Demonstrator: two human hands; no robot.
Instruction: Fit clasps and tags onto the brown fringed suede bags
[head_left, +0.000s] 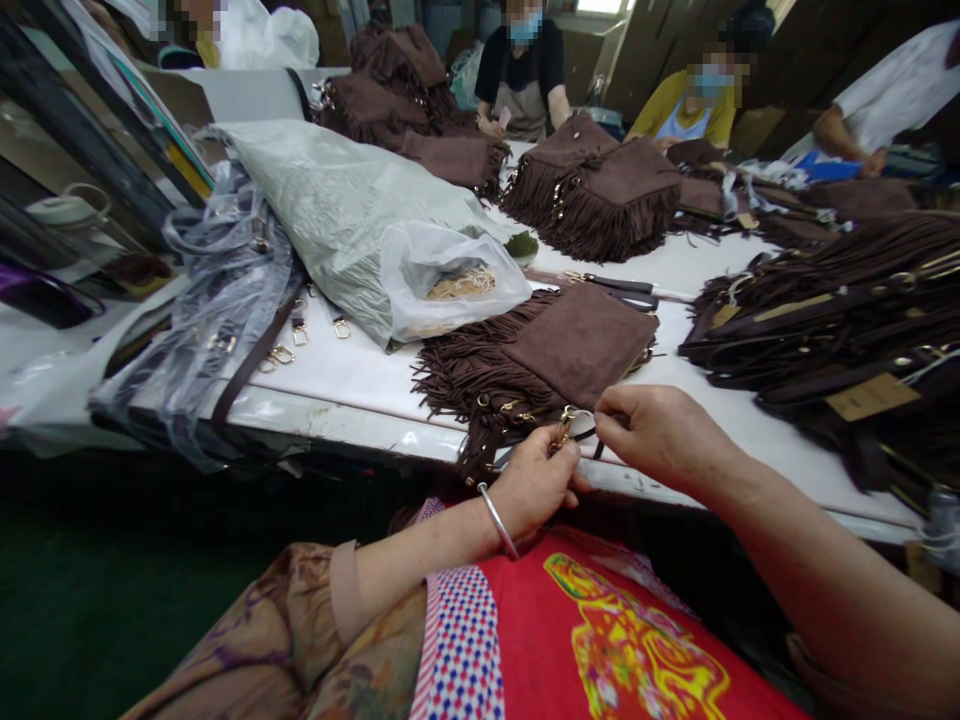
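A brown suede fringed bag point(577, 340) lies at the near edge of the white table point(360, 370). My left hand point(534, 485), a silver bangle on its wrist, pinches a small gold metal clasp point(564, 428) at the bag's edge. My right hand point(660, 432) is closed in a pinch just right of the clasp, on a thin dark strap end that meets it. Both hands hover over the table's front edge, above my red patterned apron.
A clear plastic bag point(450, 275) and a grey-green bag point(330, 200) lie left of the fringed bag. Wrapped straps point(225, 290) hang at the left edge. A heap of dark straps point(847, 310) fills the right. More fringed bags point(600, 190) and several seated people are across the table.
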